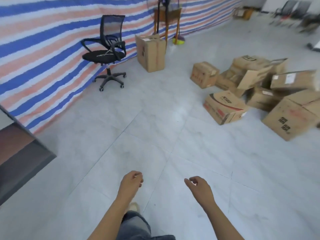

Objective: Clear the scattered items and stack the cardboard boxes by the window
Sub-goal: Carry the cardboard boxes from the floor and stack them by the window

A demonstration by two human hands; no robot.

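The left hand (132, 181) and right hand (199, 185) hang low over the pale grey, faintly marbled tiled floor (155, 118). Both sets of fingers are loosely curled and relaxed, grasping nothing.

The task's things lie well apart from the hands, at the right of the view. There a jumbled heap of brown corrugated cardboard boxes (256, 80) rests on the floor, several of them tilted and leaning on one another. One has a loose flap sticking out.

- A small squarish box (204, 74) sits at the heap's left edge.
- A flatter carton with red and black print (225, 108) lies tipped at the heap's near edge.
- A large blocky carton with black characters (292, 118) lies at the heap's near right.

Apart from the heap, a tall upright cardboard box (150, 52) stands near the blue, white and salmon striped woven tarpaulin (43, 49). Left of that box is a black mesh-backed swivel chair (105, 54) on a five-spoked castor base. A dark, flat-topped counter (17, 153) juts in at the left edge.
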